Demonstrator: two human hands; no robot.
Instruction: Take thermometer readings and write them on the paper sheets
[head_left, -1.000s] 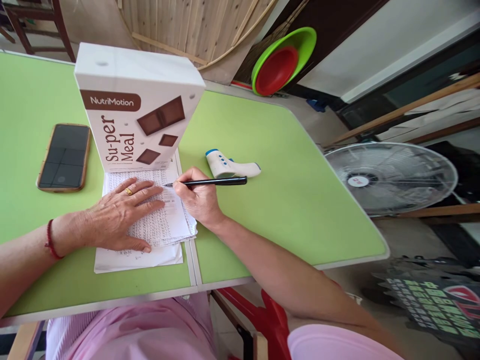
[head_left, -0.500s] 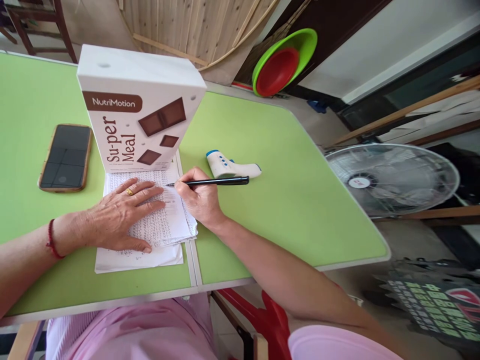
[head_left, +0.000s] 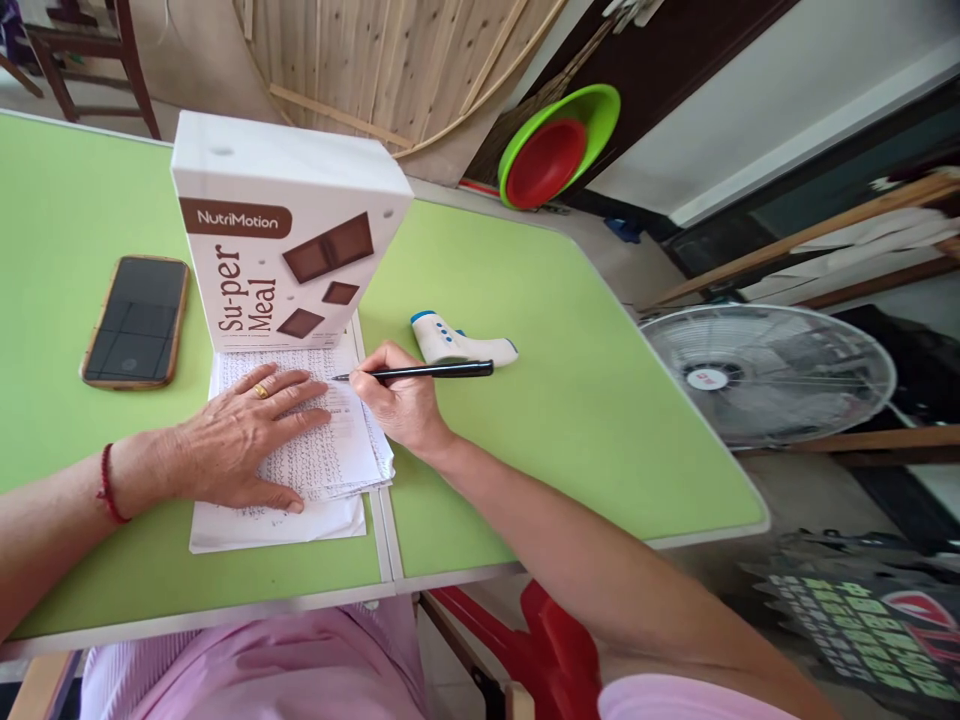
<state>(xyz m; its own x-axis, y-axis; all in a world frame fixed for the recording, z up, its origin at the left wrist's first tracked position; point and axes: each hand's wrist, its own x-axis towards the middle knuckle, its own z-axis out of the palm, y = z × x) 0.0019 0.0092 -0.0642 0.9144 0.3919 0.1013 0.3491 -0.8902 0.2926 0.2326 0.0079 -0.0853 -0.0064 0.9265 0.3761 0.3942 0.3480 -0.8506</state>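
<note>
My left hand (head_left: 251, 435) lies flat, fingers apart, across sheets of paper (head_left: 352, 455) covered in dense handwriting. A ring and a red bracelet are on that hand and wrist. Between the fingers of my right hand (head_left: 401, 400) is a black pen (head_left: 442, 370), its tip at the paper just beyond my left fingertips. Behind the papers a white NutriMotion box (head_left: 262, 270) stands upright at their far edge. Beyond my right hand, a white and blue infrared thermometer (head_left: 465, 342) lies on its side.
A phone in a brown-edged case (head_left: 136, 320) lies left of the box on the green table (head_left: 585, 440). Past the table's right edge stands a fan (head_left: 772, 375). Green and red basins (head_left: 547, 160) lean behind the table, and a red stool (head_left: 555, 640) is below it.
The view has shifted slightly, so the surroundings sit a little differently. My left hand stays flat on the paper, and the pen in my right hand has barely moved.
</note>
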